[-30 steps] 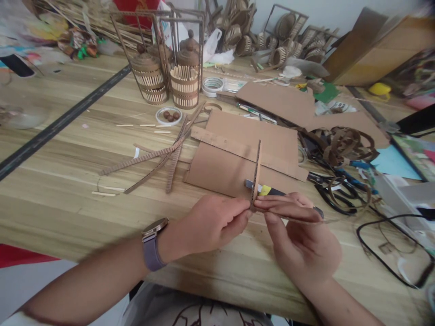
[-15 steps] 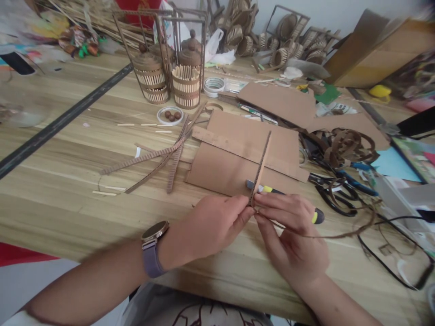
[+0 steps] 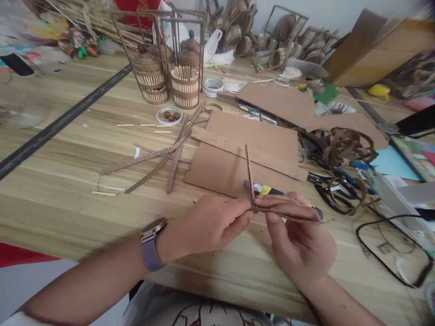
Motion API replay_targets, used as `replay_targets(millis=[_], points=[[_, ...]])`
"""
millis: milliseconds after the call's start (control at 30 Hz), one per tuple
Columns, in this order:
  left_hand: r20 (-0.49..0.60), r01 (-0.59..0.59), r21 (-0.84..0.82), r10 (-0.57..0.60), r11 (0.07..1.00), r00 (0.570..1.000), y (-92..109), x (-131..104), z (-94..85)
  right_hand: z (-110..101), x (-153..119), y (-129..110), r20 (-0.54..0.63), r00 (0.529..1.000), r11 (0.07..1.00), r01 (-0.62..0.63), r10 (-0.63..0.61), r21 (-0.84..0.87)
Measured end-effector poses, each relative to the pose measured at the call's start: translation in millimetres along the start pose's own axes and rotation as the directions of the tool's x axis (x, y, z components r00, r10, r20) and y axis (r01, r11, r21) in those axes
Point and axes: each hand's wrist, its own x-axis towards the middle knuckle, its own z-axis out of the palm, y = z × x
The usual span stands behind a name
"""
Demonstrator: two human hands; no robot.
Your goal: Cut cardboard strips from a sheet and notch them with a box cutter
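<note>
My left hand, with a watch on its wrist, pinches the near end of a narrow corrugated cardboard strip, which stands up from the fingertips. My right hand is closed on a thin brown paper strip running from that same end out to the right, the thumb below it and the fingers above. Just behind the fingers a yellow-and-black utility knife lies partly hidden by my right hand. Beyond it are flat cardboard sheets with a long cardboard piece across them.
More corrugated strips lie left of the sheets. Small lidded stick baskets in frames stand behind, beside a tape roll and a ring holding brown balls. On the right are scissors, coiled brown strips and a black cable.
The cardboard strip has swung from leaning right to leaning slightly left. My right hand has slid a little rightward along the thin strip, and the strip's loose tail has shifted.
</note>
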Motion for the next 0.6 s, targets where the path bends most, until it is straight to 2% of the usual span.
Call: replay_targets(millis=[100, 267, 367, 600], points=[[-0.005, -0.007, -0.003, 0.007, 1.0, 1.0, -1.1, 0.7, -0.3, -1.2, 0.3, 0.0, 0.004, 1.0, 1.0, 0.022, -0.022, -0.018], [-0.046, 0.066, 0.03, -0.064, 0.997, 0.997, 0.4, 1.9, -0.2, -1.4, 1.2, -1.2, 0.058, 0.989, 0.977, 0.144, -0.136, -0.155], [-0.062, 0.073, 0.08, -0.068, 0.994, 0.996, 3.1, 1.5, -0.7, -1.0, 4.4, -3.0, 0.06, 0.982, 0.955, 0.186, -0.177, -0.232], [-0.108, 0.027, 0.161, -0.009, 0.987, 0.994, 3.0, -0.5, 0.7, -2.5, 7.7, -4.6, 0.089, 0.987, 0.949, 0.151, -0.131, -0.278]])
